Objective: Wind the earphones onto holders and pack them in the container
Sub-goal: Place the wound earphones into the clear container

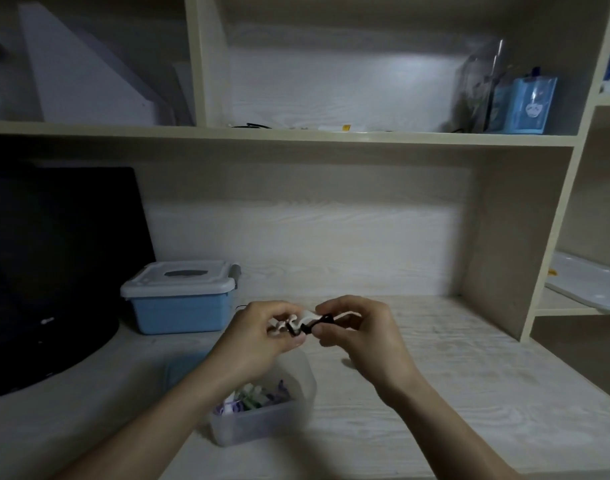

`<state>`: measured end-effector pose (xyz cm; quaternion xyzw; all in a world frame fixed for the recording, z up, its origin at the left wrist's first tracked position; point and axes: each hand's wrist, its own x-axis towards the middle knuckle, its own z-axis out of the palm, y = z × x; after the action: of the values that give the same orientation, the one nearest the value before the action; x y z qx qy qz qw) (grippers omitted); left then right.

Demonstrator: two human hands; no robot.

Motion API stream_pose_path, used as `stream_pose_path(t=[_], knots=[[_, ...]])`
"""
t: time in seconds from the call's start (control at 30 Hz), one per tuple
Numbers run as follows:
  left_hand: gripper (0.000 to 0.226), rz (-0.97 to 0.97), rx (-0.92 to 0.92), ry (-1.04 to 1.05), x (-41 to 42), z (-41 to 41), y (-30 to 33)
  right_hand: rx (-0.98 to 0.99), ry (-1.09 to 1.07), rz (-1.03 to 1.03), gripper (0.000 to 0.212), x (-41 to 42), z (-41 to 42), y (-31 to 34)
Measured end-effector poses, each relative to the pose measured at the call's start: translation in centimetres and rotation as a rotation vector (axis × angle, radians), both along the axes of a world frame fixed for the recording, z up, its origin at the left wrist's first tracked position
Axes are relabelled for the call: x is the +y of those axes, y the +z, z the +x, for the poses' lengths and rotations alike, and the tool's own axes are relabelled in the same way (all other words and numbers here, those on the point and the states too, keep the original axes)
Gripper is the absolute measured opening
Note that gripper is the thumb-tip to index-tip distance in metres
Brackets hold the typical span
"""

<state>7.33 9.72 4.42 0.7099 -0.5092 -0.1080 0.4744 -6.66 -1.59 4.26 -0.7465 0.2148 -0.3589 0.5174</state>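
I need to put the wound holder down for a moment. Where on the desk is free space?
The widest bare patch of desk lies right of the clear tub, reaching to the shelf side panel. A smaller strip runs behind the hands, right of the blue box. The left is crowded: monitor, blue box, tub.

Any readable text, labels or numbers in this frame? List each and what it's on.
None can be read.
Blue box on the shelf: a white emblem, too blurred to read.
Blue bin lid: a dark oval patch, no legible text.
Yellow tag on the shelf: too small to read.
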Motion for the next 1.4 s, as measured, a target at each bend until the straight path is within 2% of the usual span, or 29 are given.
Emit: stream_pose_path(t=[0.2,0.4,0.57,0.7,0.83,1.0,1.1,1.17,1.27,1.33,1.4], knots=[[0.02,0.166,-0.158,0.065,0.7,2.5,-2.2,0.047,0.006,0.025,0.013,0.4,3.2,-3.2],[0.02,0.267,-0.217,0.121,0.4,4.0,-5.4,0.152,0.001,0.004,0.01,0.6,5.0,-6.1],[0.017,0.305,-0.245,0.163,-0.7,4.9,-7.6,0.283,-0.037,-0.132,0.021,0.2,5.5,-7.2],[0.012,0.346,-0.272,0.166,-1.8,5.4,-9.0,0.365,-0.071,-0.266,0.021,-0.4,6.1,-8.0],[0.013,0.373,-0.32,0.188,-2.7,5.3,-10.1,0.384,-0.101,-0.43,0.02,-0.6,6.7,-8.6],[0.02,0.37,-0.319,0.205,-3.4,4.8,-10.2,0.397,-0.106,-0.541,0.022,-1.0,6.7,-8.8],[0.012,0.387,-0.261,0.25,-3.9,4.6,-10.0,0.377,-0.117,-0.598,0.022,-1.2,6.4,-8.7],[0.004,0.395,-0.241,0.302,-4.3,4.3,-9.7,0.335,-0.132,-0.604,0.022,-1.4,5.9,-8.7],[0.006,0.389,-0.243,0.345,-4.7,3.8,-9.6,0.291,-0.15,-0.559,0.02,-1.7,4.7,-8.5],[0.003,0.407,-0.294,0.335,-5.0,3.7,-9.9,0.256,-0.169,-0.506,0.018,-2.2,3.7,-8.4],[0.01,0.427,-0.362,0.313,-5.2,3.6,-10.1,0.234,-0.2,-0.457,0.016,-2.9,2.6,-8.5]])
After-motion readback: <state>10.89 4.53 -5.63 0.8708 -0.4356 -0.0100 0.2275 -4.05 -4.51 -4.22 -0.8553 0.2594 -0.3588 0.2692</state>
